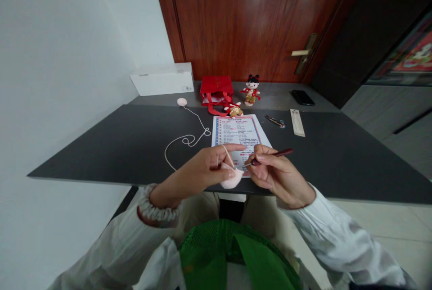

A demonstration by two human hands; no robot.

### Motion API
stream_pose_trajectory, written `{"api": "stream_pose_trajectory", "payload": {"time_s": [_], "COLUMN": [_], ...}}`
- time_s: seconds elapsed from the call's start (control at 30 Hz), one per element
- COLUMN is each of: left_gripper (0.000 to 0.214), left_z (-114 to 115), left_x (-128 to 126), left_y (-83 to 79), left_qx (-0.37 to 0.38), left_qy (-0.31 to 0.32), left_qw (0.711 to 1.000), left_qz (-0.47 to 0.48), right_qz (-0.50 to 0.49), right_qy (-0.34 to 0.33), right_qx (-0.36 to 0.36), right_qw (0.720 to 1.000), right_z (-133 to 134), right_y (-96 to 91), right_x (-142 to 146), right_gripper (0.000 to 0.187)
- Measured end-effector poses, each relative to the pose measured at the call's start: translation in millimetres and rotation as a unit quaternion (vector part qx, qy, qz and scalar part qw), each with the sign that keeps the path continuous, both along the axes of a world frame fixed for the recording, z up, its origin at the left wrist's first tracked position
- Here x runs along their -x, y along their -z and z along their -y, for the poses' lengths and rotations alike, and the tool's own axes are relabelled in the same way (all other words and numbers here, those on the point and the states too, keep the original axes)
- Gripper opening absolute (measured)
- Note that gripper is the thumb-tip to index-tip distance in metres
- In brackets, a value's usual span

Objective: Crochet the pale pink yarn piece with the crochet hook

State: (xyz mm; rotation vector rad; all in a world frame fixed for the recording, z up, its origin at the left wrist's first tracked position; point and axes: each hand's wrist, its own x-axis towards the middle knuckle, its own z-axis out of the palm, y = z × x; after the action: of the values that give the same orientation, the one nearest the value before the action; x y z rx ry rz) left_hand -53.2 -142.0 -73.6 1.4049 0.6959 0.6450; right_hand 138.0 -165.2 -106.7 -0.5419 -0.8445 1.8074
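Head view, going left to right: well beyond the left grip (195, 174), a white box (162, 79) sits at the back of the dark surface (101, 155), and a pale pink yarn ball (182, 101) lies nearer, its yarn strand (187, 139) looping across the surface toward that grip. The left grip is closed on a small pale pink crochet piece (232, 179), with the strand drawn up over the raised forefinger (229, 147). Beyond it lie a printed sheet (238, 131), a red gift bag (216, 91) and two small dolls (251, 89) (233, 110).

The right grip (274, 175) pinches a dark red crochet hook (275, 154) like a pen, its tip just beside the strand (whether it has entered a stitch is too small to tell). A stitch seems in hand, and the next move calls for the tip to catch that strand. Beyond the right grip lie a small metal tool (275, 121), a phone (302, 97) and a pale paper strip (297, 122).
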Motion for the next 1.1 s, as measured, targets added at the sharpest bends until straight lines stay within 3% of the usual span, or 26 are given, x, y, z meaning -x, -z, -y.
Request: {"api": "stream_pose_trajectory", "payload": {"time_s": [0.07, 0.23, 0.37, 0.67, 0.83, 1.0, 1.1], "left_gripper": [0.007, 0.073, 0.089, 0.095, 0.092, 0.082, 0.075], "left_z": [3, 3, 1, -3, -3, -4, -4], "left_x": [-2, -4, -6, -10, -13, -10, -9], "left_y": [-0.4, 6.0, 8.5, 8.7, 7.0, 10.4, 11.7], "left_qx": [-0.021, 0.037, 0.049, 0.037, 0.022, 0.014, 0.011], "left_qy": [-0.019, -0.025, -0.012, -0.007, -0.007, -0.02, -0.029], "left_qw": [1.0, 0.998, 0.997, 0.996, 0.998, 0.999, 0.999], "left_qz": [0.003, 0.043, 0.063, 0.076, 0.066, 0.023, 0.018], "right_qz": [0.006, 0.009, 0.015, 0.038, 0.135, 0.124, 0.125], "right_qy": [0.035, 0.055, 0.079, 0.157, 0.229, 0.182, 0.194], "right_qx": [0.004, -0.022, -0.035, -0.111, -0.198, -0.169, -0.175], "right_qw": [0.999, 0.998, 0.996, 0.981, 0.943, 0.961, 0.957], "right_z": [2, 7, 6, 7, 4, 2, 3], "right_y": [-2.4, -3.3, 3.2, 10.8, 21.4, 28.3, 28.3], "right_x": [5, 10, 13, 19, 16, 15, 15], "right_gripper": [0.015, 0.016, 0.018, 0.016, 0.012, 0.012, 0.013]}}
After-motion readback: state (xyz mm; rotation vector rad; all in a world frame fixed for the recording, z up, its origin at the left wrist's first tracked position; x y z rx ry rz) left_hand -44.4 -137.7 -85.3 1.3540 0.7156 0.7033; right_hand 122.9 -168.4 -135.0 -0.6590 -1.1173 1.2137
